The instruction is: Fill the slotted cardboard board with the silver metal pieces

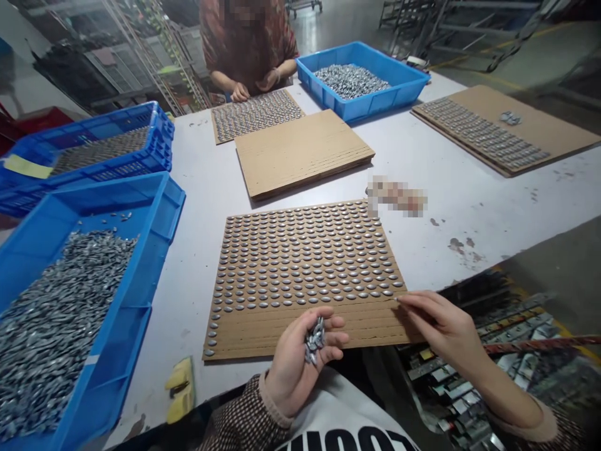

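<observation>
My left hand is palm up, with its fingers curled round a small heap of shiny grey metal pieces, each pointed at both ends. It hovers at the near edge of a ridged cardboard sheet. Rows of the same spindle-shaped pieces cover most of that sheet, and a short column runs down its left edge. At the sheet's right edge, my right hand pinches one small metal piece between thumb and finger, by the end of the nearest row.
At left, a blue tray holds loose pieces; behind it stands a blue crate. Stacked cardboard lies ahead. Across the table, a person works over a filled sheet, near another blue tray and a part-filled sheet.
</observation>
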The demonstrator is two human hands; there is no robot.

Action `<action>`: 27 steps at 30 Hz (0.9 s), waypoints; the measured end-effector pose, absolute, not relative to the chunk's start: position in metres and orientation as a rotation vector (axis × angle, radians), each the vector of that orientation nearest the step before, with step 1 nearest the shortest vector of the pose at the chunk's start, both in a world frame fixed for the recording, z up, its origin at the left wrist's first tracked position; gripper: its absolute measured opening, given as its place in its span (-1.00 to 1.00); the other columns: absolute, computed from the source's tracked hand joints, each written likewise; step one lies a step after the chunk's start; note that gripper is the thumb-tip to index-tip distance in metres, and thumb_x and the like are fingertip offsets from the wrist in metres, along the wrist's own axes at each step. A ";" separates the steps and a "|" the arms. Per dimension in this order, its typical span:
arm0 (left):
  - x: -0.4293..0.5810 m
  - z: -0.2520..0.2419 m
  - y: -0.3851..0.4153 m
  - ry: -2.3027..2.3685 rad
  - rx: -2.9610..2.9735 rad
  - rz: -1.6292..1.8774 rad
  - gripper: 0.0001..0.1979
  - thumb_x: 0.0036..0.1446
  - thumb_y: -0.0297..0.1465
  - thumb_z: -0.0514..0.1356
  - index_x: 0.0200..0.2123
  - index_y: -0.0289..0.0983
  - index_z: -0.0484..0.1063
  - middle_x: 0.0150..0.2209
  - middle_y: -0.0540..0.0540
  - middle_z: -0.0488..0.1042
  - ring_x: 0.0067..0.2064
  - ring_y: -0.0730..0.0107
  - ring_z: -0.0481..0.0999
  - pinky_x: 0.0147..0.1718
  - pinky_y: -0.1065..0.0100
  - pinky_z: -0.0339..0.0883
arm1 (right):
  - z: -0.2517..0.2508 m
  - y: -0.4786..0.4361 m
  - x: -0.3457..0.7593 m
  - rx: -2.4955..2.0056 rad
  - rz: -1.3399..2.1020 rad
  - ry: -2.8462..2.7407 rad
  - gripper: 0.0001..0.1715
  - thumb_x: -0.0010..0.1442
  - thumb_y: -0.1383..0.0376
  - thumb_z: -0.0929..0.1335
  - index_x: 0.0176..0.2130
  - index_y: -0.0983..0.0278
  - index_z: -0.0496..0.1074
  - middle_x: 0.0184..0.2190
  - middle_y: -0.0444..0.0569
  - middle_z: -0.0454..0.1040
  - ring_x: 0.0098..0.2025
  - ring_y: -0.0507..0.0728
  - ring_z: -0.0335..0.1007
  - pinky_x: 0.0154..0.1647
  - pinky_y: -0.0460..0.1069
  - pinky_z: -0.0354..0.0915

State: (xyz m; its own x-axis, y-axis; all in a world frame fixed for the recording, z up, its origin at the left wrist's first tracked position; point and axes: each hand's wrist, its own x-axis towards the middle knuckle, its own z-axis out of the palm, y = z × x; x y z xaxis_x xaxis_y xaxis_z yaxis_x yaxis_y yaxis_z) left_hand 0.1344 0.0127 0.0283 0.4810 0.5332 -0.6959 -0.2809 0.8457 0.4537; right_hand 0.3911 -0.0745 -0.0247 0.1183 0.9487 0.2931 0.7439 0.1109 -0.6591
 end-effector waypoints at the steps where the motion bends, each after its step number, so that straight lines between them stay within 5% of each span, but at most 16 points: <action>1: 0.132 0.029 0.012 0.962 0.282 0.489 -0.75 0.23 -0.36 0.08 -0.12 -0.40 0.37 -0.22 -0.25 0.50 -0.32 0.32 0.57 -0.44 0.44 0.41 | -0.028 -0.074 0.400 -1.693 0.299 -1.714 -0.78 0.28 0.37 0.28 -0.10 0.19 0.45 -0.19 -0.01 0.49 -0.14 0.13 0.44 -0.11 0.00 0.37; 7: 0.136 0.026 0.003 0.953 0.350 0.473 -0.83 0.23 -0.41 0.07 -0.14 -0.35 0.30 -0.37 -0.14 0.49 -0.45 0.40 0.51 -0.53 0.46 0.35 | -0.039 -0.065 0.417 -1.658 0.107 -1.955 -0.73 0.29 0.44 0.24 -0.07 0.24 0.44 -0.18 0.03 0.49 -0.15 0.13 0.42 -0.13 0.01 0.37; 15: 0.135 0.023 -0.001 0.898 0.366 0.417 -0.85 0.20 -0.35 0.17 -0.30 -0.33 0.31 -0.28 -0.20 0.52 -0.39 0.41 0.54 -0.47 0.48 0.39 | -0.035 -0.061 0.419 -1.706 -0.167 -2.218 -0.64 0.27 0.51 0.18 -0.08 0.31 0.45 -0.18 0.08 0.49 -0.15 0.16 0.41 -0.15 0.03 0.37; 27: 0.116 0.028 -0.003 0.942 0.188 0.542 -0.65 0.17 -0.30 0.19 -0.06 -0.42 0.44 -0.06 -0.37 0.51 -0.16 0.15 0.59 -0.13 0.20 0.45 | -0.014 -0.062 0.377 -1.689 -0.120 -2.036 -0.70 0.27 0.36 0.29 0.00 0.23 0.42 -0.18 0.04 0.51 -0.18 0.19 0.42 -0.12 0.11 0.34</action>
